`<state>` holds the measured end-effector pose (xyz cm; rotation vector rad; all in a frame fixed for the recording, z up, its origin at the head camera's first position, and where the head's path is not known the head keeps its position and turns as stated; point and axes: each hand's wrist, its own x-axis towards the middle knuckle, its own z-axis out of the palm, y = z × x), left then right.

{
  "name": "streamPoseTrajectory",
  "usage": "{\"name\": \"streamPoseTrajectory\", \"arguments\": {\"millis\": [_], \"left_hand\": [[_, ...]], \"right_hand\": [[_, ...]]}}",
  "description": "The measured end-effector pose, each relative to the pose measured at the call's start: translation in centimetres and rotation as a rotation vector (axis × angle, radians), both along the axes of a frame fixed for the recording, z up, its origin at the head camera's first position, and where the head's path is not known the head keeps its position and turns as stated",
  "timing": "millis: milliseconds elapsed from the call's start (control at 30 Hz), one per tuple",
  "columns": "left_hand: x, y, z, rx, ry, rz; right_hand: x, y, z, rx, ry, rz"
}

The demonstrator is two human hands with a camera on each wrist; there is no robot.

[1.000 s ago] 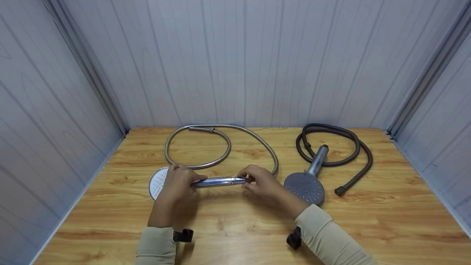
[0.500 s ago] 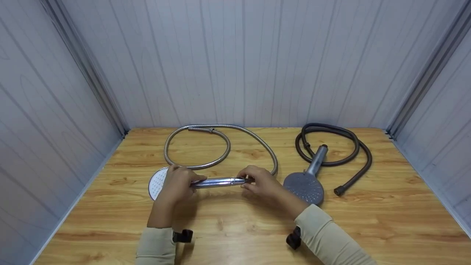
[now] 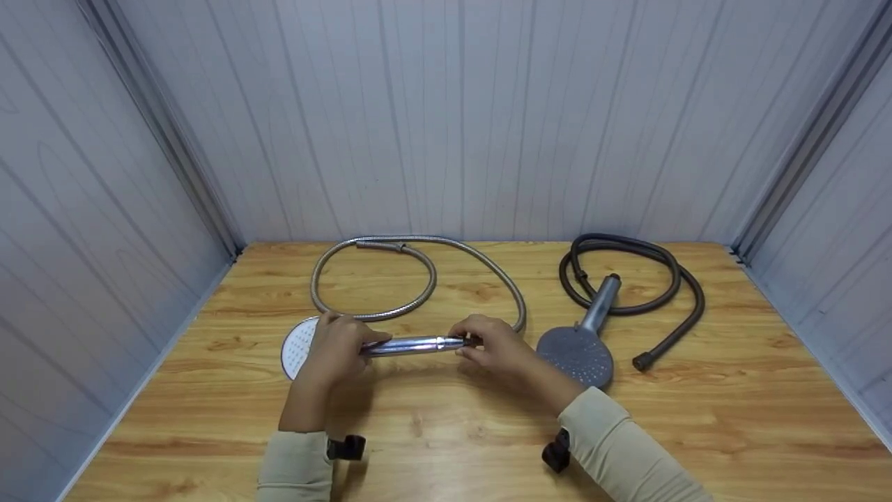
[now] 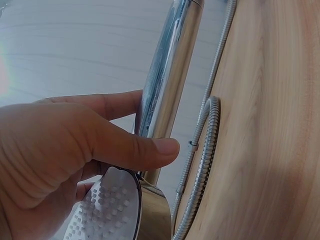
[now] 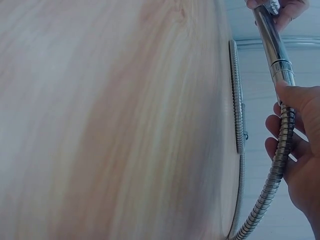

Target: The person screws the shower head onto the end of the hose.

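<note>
At the head view's lower centre, the chrome shower head (image 3: 404,346) is held above the tabletop (image 3: 432,446). The left hand (image 3: 338,352) grips its neck; the right hand (image 3: 495,343) pinches where its handle meets the ribbed metal hose (image 5: 275,175). The step looks like working that joint, fastening or loosening unclear; turning probably needs a steady handle.

Pale panelled walls enclose a wood-grained table (image 3: 752,418) on three sides: a back wall (image 3: 446,125), a left wall (image 3: 77,237) and a right wall (image 3: 829,230). Vertical grooves line the back wall; metallic strips (image 3: 164,129) run down both corners. Soft light glosses the tabletop.
</note>
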<state>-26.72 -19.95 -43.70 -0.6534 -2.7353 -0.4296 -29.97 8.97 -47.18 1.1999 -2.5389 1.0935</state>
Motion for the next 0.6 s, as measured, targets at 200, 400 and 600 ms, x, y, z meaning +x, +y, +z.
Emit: {"name": "streamPoseTrajectory", "arguments": {"millis": [200,400,600], "left_hand": [[0.01,0.02,0.03,0.007,-0.003,-0.001],[0.06,0.04,0.07,0.003,-0.012,0.01],[0.09,0.04,0.1,-0.005,-0.017,0.015]], "right_hand": [[-0.05,0.04,-0.08,0.001,-0.017,0.002],[-0.01,0.05,-0.02,0.005,-0.026,0.003],[-0.04,0.02,0.04,0.021,-0.025,0.003]]}}
